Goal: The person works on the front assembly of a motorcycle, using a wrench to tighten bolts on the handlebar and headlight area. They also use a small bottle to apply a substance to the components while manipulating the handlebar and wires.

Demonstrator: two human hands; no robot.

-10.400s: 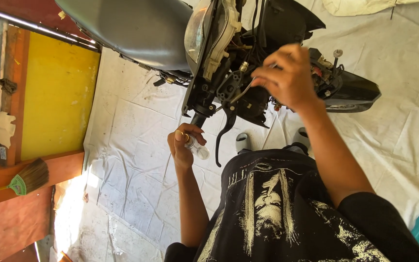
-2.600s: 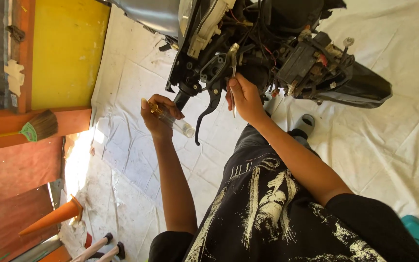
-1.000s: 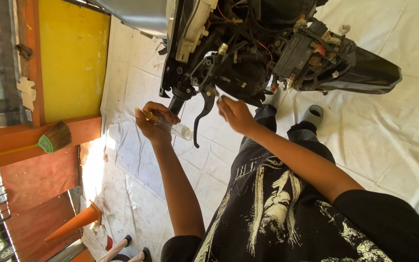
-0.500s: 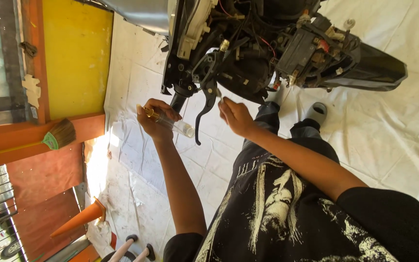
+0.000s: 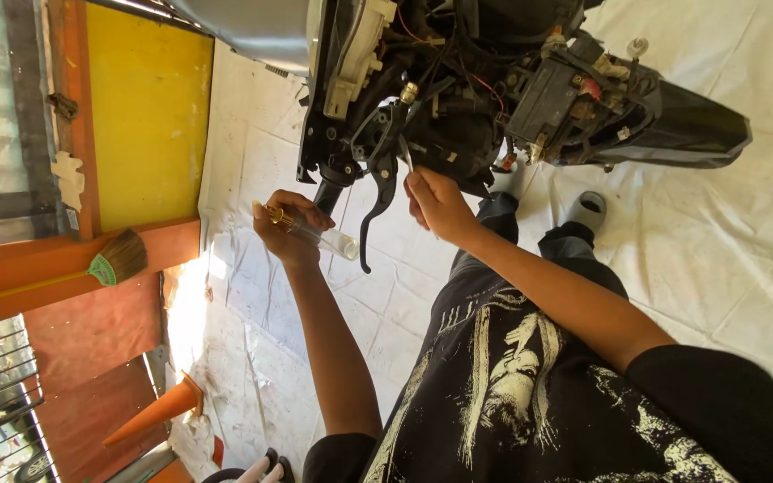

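Black brake lever [image 5: 376,213] is hanging free; right hand [image 5: 437,204], having dropped lower, is pinching a thin metal tool [image 5: 406,157], left hand [image 5: 290,228] gripping a clear brass-tipped tube [image 5: 310,232].

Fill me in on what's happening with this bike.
A person crouches at a stripped motorcycle on white sheeting. Their left hand grips a clear tube with a brass tip near the handlebar end. Their right hand holds a thin metal tool up beside the black brake lever.

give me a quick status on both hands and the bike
Left hand gripping clear-handled screwdriver. Right hand holds thin tool at handlebar mount. Brake lever hangs between hands.
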